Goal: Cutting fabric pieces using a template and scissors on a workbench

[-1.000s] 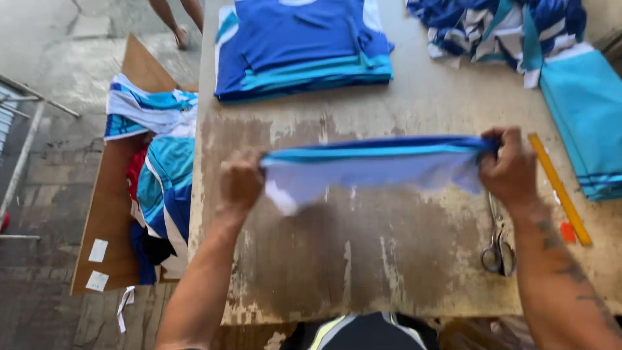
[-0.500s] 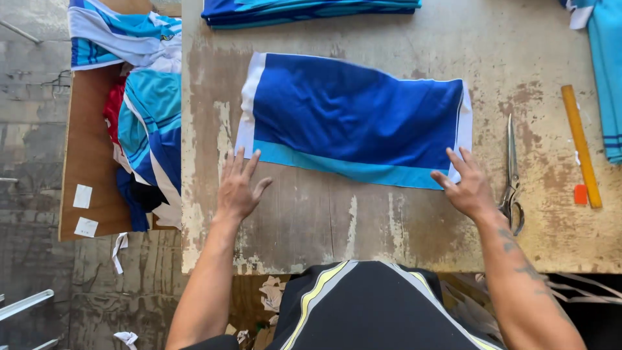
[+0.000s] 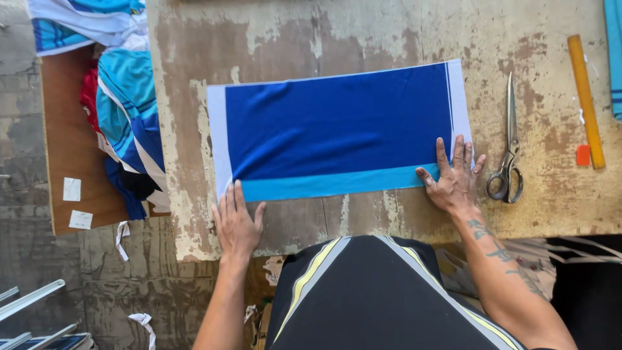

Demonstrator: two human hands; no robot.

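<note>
- Our left hand (image 3: 236, 223) lies flat, fingers (image 3: 225, 199) together and straight, thumb out to the side, clamped on nothing; the fingertips touch the near left corner of the folded blue garment (image 3: 340, 129).
- Our right hand (image 3: 455, 180) lies flat as well, fingers (image 3: 457, 152) spread apart, pressing down on the garment's near right corner, holding nothing.
- The folded garment lies spread in a long rectangle in the middle of the worktop (image 3: 363, 39), close to its near edge; it is dark blue with a light blue band along the near side and white strips at both ends.
- Just right of our right hand, metal scissors (image 3: 509, 146) lie closed, handles toward us.
- Further right, near the worktop's right edge, we see a yellow ruler (image 3: 586, 100) and a small orange block (image 3: 583, 155) touching it or just beside it.
- Off the worktop's left edge, a wooden board (image 3: 65, 149) carries a heap of blue, white and red garments (image 3: 123, 97).
</note>
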